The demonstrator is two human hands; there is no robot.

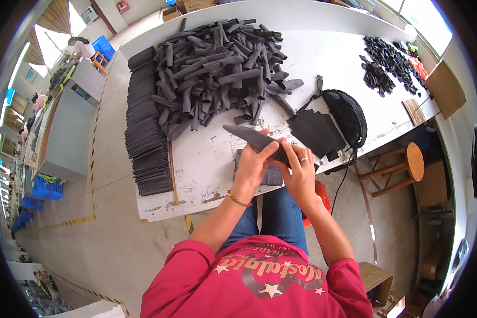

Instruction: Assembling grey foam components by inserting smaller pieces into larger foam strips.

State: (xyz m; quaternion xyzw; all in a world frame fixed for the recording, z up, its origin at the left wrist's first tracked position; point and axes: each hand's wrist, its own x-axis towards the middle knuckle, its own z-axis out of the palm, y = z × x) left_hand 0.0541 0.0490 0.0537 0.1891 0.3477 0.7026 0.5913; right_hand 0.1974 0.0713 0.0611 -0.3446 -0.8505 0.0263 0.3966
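Note:
A dark grey fabric piece (pixel 247 135), folded into a long tube-like shape, is held over the near edge of the white table (pixel 196 164). My left hand (pixel 255 163) grips it near its middle, thumb on top. The fingers of my right hand (pixel 301 172) close on its right end. Beneath my hands, more grey fabric pieces (pixel 272 177) lie at the table edge, partly hidden. Just right of my hands, flat dark pieces (pixel 314 131) lie fanned out beside a black rounded bag (pixel 349 117) with a strap.
A large heap of rolled dark fabric tubes (pixel 217 69) covers the table's back middle. Left of it runs a long row of tightly stacked flat pieces (pixel 146 127). Small black pieces (pixel 389 61) lie far right. A wooden stool (pixel 408 163) stands right, and a person (pixel 82 49) sits far left.

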